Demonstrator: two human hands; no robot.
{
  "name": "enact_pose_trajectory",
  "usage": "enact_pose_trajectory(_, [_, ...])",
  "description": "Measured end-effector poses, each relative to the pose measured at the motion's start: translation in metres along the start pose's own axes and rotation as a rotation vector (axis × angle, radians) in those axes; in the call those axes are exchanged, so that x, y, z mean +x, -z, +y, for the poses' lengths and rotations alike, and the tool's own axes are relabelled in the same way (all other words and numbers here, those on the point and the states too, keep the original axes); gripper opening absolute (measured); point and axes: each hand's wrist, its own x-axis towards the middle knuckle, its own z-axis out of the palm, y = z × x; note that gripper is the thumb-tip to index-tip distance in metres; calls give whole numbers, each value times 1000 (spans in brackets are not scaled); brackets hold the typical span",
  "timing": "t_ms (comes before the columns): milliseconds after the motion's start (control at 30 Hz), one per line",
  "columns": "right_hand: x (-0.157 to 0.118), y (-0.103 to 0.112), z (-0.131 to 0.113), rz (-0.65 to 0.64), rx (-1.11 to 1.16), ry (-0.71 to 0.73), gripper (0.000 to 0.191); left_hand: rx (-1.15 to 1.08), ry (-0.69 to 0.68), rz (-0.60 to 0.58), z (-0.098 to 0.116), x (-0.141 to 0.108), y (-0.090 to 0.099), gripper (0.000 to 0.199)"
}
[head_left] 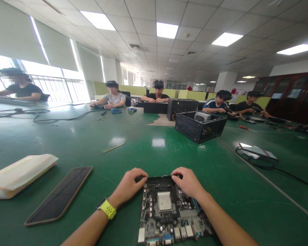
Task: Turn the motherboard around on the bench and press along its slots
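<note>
A dark motherboard (156, 218) lies flat on the green table, its ports toward me and a square silver chip near its middle. My left hand (129, 184), with a yellow-green watch on the wrist, pinches the left end of a dark strip (159, 178) along the board's far edge. At the right end of that strip, the fingers of my right hand (187, 182) are pressed together on it. My right forearm passes over the board's right side and hides part of it.
A phone (60, 194) and a cream packet (23, 172) lie left on the table (133, 150). Beyond stand an open computer case (200, 126) and another case (182, 106). A cabled device (258, 152) sits right. Several people sit across the table.
</note>
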Motion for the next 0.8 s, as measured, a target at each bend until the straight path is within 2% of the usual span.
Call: enact_pose_trajectory(800, [1,1,0,5,13,-17,17,10,-10,-1,-2,0,-2,19])
